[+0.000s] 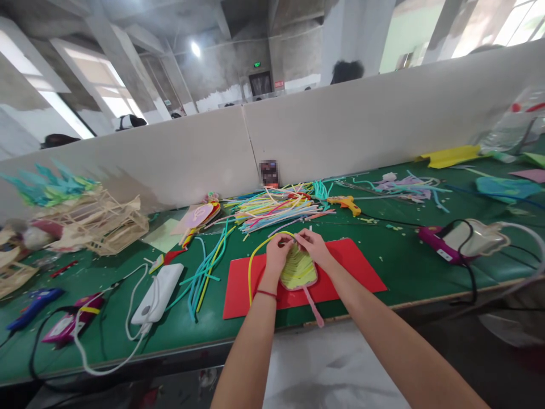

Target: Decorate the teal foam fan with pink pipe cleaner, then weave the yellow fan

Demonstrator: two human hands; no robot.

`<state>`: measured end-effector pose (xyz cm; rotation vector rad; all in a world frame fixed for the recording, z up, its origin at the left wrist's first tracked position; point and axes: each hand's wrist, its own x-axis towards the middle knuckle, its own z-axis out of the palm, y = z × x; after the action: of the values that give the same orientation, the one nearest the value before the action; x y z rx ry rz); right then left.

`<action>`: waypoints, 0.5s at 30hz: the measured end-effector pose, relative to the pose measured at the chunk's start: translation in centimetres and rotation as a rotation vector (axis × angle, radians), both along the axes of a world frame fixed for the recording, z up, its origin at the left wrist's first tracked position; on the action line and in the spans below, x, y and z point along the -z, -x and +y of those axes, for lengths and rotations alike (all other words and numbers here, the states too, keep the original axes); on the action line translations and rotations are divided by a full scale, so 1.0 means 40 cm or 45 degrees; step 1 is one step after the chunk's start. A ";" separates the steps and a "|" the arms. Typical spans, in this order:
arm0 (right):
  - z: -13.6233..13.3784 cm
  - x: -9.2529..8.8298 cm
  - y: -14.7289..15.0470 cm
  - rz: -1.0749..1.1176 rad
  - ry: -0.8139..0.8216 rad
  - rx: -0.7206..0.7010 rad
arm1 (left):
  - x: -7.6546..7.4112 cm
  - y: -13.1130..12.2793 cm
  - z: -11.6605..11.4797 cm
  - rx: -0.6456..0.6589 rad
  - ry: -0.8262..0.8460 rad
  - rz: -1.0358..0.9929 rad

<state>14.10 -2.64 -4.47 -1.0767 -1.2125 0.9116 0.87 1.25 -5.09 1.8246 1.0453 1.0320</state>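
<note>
My left hand (279, 253) and my right hand (312, 245) meet over the top of a yellow-green fan (300, 270) with a pink rim and a pink handle (314, 309). Both hands pinch at a yellow pipe cleaner (252, 267), whose long free end arcs out left and down past my left wrist. Beneath the fan lies a red card (357, 267) on the green table. The fingertips cover the spot where the pipe cleaner meets the fan's upper edge.
A heap of coloured pipe cleaners (281, 209) lies behind, with an orange glue gun (346, 203) beside it. Teal and yellow pipe cleaners (204, 278) and a white power strip (159, 295) are on the left. A wooden stick model (106, 224) stands further left. A partition (191, 142) closes the back.
</note>
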 end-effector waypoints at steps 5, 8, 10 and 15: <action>-0.020 -0.005 0.008 -0.037 -0.053 0.079 | -0.014 -0.003 -0.016 -0.069 -0.079 -0.054; -0.025 -0.008 0.011 -0.020 -0.073 0.133 | -0.022 -0.009 -0.031 -0.072 -0.135 -0.091; -0.022 -0.007 0.012 0.020 -0.068 0.131 | -0.027 -0.012 -0.038 -0.060 -0.157 -0.109; -0.007 -0.005 0.011 0.184 -0.008 0.038 | -0.034 -0.017 -0.042 -0.030 -0.138 -0.142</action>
<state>13.65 -2.93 -4.27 -1.0036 -1.0768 0.9454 1.55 -0.41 -3.75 1.8220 0.9623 1.2111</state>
